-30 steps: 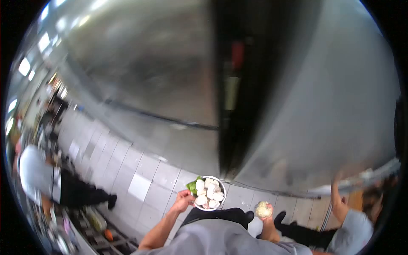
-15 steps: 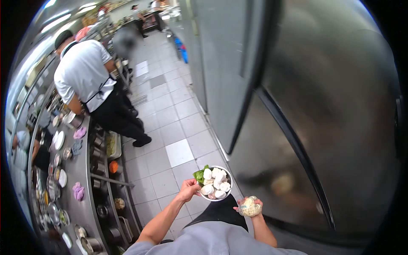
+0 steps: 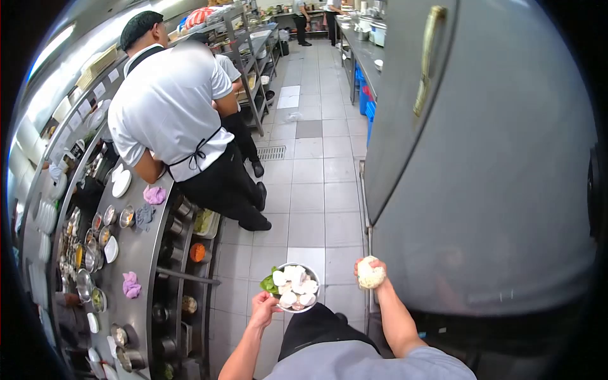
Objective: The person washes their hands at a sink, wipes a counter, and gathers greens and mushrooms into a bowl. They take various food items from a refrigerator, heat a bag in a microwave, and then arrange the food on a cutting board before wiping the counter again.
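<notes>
My left hand grips the rim of a round bowl at the lower middle. White rounded pieces fill the bowl, with green leaves at its left edge. To the right, my right hand is closed around a pale, shredded-looking bundle, which seems to be in clear wrapping. Both hands are held out in front of my body over the tiled floor, apart from each other.
A person in a white shirt leans over the steel counter on the left, which holds bowls and cloths. Someone else stands just beyond. A large steel fridge fills the right. Shelves, blue containers and more people are farther back.
The view has turned and moved forward along the aisle. My right hand has risen with the bundle, away from my body. The bowl stays in my left hand. The fridge front looks different, its lower dark edge swung away.
</notes>
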A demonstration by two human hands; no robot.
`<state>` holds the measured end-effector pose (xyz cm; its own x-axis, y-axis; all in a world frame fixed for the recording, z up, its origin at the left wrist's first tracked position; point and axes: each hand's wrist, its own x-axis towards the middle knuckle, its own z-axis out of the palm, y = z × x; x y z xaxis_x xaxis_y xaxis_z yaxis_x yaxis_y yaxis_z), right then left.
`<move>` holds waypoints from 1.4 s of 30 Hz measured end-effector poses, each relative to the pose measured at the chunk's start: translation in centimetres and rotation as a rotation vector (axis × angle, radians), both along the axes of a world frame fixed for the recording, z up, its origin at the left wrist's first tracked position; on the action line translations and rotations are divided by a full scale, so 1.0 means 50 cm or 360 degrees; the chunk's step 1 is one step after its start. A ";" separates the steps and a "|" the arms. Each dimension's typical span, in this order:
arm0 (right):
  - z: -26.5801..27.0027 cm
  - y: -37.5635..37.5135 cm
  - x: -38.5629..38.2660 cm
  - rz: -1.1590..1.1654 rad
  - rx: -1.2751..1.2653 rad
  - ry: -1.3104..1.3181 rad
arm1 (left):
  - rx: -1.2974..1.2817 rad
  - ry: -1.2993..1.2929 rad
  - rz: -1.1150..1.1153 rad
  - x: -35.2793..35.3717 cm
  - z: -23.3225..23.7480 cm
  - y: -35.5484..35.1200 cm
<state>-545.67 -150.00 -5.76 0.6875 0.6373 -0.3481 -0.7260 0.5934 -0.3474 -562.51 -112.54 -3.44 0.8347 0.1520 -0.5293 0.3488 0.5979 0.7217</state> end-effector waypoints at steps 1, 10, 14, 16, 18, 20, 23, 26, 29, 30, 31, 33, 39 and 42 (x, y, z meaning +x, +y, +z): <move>-0.012 0.011 0.083 0.0012 -0.0178 -0.0066 | 0.0017 0.0009 0.0075 0.047 0.001 0.012; -0.102 -0.108 0.320 -0.0286 -0.0651 0.0602 | -0.0063 -0.0073 0.0177 0.433 0.005 0.081; -0.049 -0.138 0.331 -0.0508 -0.0805 0.0696 | -0.0118 -0.0096 0.0075 0.648 0.058 0.107; -0.056 -0.132 0.384 -0.0450 -0.0655 0.0653 | -0.0078 -0.0121 0.0001 0.776 0.085 0.133; -0.021 -0.094 0.450 -0.0549 -0.0660 0.0589 | -0.0093 -0.0164 -0.0030 0.891 0.080 0.157; -0.028 -0.087 0.529 -0.0651 -0.0639 0.0592 | -0.0136 -0.0186 -0.0036 1.001 0.092 0.162; 0.003 -0.029 0.717 -0.0666 -0.0615 0.0551 | -0.0090 -0.0193 -0.0029 1.168 0.106 0.186; 0.011 0.013 0.971 -0.0566 -0.0498 0.0537 | -0.0043 -0.0125 0.0064 1.324 0.114 0.205; 0.017 0.021 1.288 -0.0187 -0.0485 0.0382 | -0.0026 -0.0043 0.0210 1.474 0.132 0.215; 0.034 0.037 1.395 -0.0192 -0.0525 0.0352 | -0.0044 -0.0025 0.0281 1.524 0.123 0.224; 0.060 0.061 1.497 -0.0174 -0.0557 0.0430 | -0.0042 -0.0010 0.0305 1.564 0.135 0.234; 0.114 0.093 1.697 0.0053 -0.0643 0.0285 | -0.0051 0.0019 0.0464 1.653 0.162 0.229; 0.138 0.193 2.144 0.0118 -0.0936 0.0334 | -0.0130 -0.0004 0.0659 1.943 0.103 0.303; 0.075 0.171 2.252 0.0085 -0.0913 0.0386 | -0.0135 0.0010 0.0660 2.139 0.081 0.361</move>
